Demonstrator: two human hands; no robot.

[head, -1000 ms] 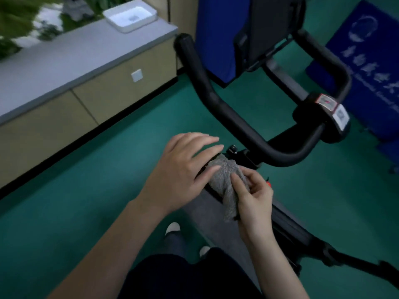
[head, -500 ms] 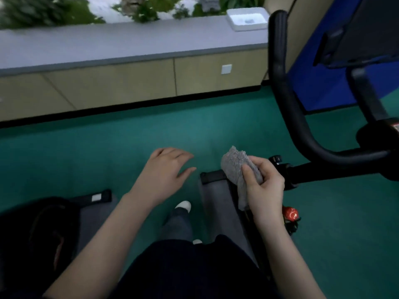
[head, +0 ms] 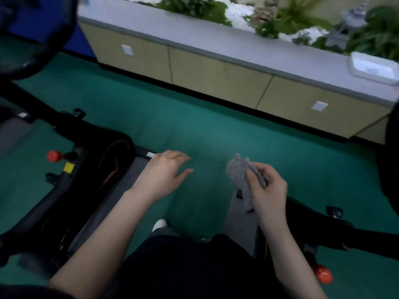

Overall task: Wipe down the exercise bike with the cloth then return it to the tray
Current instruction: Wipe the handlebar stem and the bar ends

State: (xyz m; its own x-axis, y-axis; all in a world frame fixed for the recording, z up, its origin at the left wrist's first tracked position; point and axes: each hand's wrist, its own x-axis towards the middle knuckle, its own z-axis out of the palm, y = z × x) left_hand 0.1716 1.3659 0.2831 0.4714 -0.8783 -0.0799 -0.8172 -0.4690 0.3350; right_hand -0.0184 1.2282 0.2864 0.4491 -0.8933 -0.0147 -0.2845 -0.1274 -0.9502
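Right hand (head: pixel 268 196) fingers pinch the bunched cloth (head: pixel 238 171); left hand (head: pixel 164 172) fingers slack, empty. Tray (head: pixel 372 69) well apart: we fear a loose pinch drops it en route.

Cloth (head: pixel 243 172): grey fabric, nubbly and rough, matt.
Tray (head: pixel 373 69), right end of the counter: white, smooth, looks like plastic, faint sheen.
Counter (head: pixel 216 39) top: grey, smooth, matt.
Cabinet fronts (head: pixel 216 78): pale wood-look panels, smooth, matt.
Floor (head: pixel 194 126): green, even, matt; carpet or rubber, cannot tell.
Bike frame (head: pixel 313 219): black, smooth, dull sheen; metal or plastic unclear in the blur.
Knob (head: pixel 322 275): red, smooth, glossy, plastic look.
Deck (head: pixel 239 225): grey, matt, fine-grained.
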